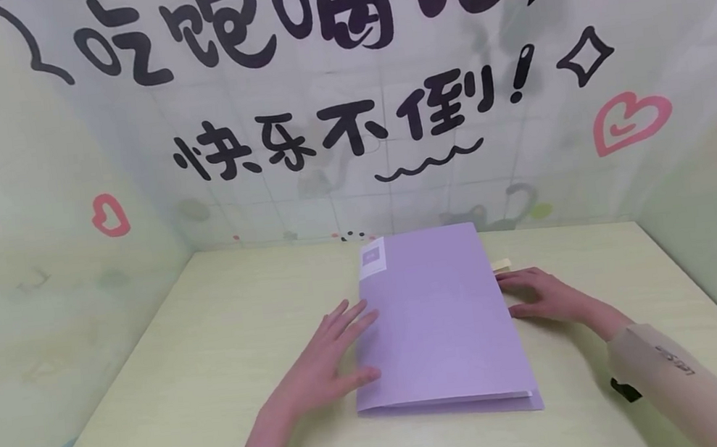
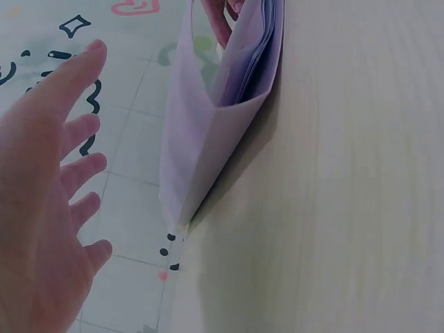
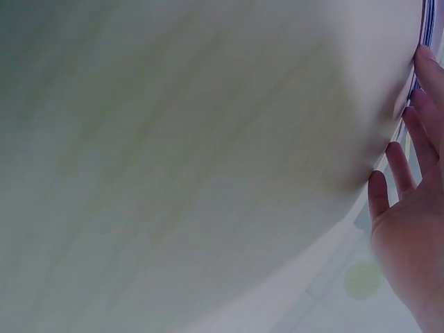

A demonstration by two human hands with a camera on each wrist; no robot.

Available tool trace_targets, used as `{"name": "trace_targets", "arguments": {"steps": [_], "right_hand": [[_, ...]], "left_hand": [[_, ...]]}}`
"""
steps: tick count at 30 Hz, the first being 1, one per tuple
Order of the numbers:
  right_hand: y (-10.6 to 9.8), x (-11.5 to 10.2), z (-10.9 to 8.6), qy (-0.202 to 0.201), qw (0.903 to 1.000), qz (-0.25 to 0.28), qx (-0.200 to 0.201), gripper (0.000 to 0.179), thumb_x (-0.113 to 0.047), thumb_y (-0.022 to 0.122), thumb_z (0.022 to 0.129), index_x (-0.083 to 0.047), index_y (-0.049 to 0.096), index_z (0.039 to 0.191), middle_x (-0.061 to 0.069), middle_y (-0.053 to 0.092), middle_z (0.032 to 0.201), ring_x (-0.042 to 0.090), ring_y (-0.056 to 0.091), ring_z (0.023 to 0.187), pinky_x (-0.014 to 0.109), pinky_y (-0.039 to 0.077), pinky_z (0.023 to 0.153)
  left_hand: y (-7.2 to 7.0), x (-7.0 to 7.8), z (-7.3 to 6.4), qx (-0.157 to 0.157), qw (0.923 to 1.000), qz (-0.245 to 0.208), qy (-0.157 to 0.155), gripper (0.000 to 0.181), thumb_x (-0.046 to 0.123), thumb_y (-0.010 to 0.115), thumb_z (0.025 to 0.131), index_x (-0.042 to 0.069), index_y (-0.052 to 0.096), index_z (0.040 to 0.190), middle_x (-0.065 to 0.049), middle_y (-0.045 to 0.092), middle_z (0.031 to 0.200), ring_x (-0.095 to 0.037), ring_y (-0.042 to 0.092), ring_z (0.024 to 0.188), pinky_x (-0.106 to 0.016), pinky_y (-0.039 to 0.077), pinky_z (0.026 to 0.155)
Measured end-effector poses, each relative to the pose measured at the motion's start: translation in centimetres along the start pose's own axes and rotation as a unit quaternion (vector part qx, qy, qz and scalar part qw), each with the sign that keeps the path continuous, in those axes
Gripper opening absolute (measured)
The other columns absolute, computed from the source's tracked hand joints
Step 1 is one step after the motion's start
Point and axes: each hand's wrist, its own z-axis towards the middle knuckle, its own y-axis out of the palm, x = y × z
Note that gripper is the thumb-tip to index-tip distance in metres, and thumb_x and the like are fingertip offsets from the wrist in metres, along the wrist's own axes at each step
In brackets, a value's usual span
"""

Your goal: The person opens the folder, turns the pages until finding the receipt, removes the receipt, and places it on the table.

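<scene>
A lilac folder lies with its cover slightly raised, a white label at its upper left corner. In the left wrist view, the folder's spine faces the camera and several inner sheets show between the covers. My left hand is spread beside the spine, its fingertips over the folder's left edge in the head view; the left wrist view shows it apart from the folder. At the opposite edge, the extended fingers of my right hand touch the folder's side. A small cream strip sticks out just beyond them.
The folder lies on a pale wood-grain table. Behind it stands a light backdrop with black lettering and pink hearts, and similar panels rise at both sides.
</scene>
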Motion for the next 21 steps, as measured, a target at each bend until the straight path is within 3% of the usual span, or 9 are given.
{"name": "trace_targets", "arguments": {"steps": [11,15,21], "right_hand": [[0.4,0.1,0.4,0.004,0.9998,-0.009,0.017,0.052,-0.020,0.077,0.082,0.002,0.062,0.126,0.024,0.058,0.137,0.049,0.052,0.124,0.066,0.035,0.105],[0.7,0.0,0.6,-0.006,0.9997,-0.007,0.024,0.054,-0.019,0.081,0.078,0.003,0.063,0.123,0.024,0.061,0.133,0.047,0.054,0.123,0.065,0.036,0.104],[0.7,-0.3,0.2,0.010,0.9996,-0.021,0.017,0.060,-0.022,0.081,0.077,0.002,0.060,0.127,0.022,0.061,0.133,0.047,0.053,0.122,0.065,0.037,0.103]], "left_hand": [[0.5,1.8,-1.1,0.002,0.9995,-0.025,-0.019,0.080,0.053,0.068,0.087,0.030,0.032,0.154,0.003,0.030,0.163,-0.032,0.027,0.151,-0.053,0.029,0.120],[0.7,2.3,-1.5,0.010,0.9989,-0.039,-0.025,0.080,0.052,0.070,0.085,0.028,0.037,0.153,0.003,0.036,0.160,-0.026,0.033,0.149,-0.048,0.031,0.120],[1.9,3.3,-1.5,0.024,0.9991,-0.034,0.000,0.077,0.046,0.078,0.081,0.026,0.045,0.147,0.006,0.044,0.153,-0.020,0.041,0.142,-0.041,0.039,0.116]]}}
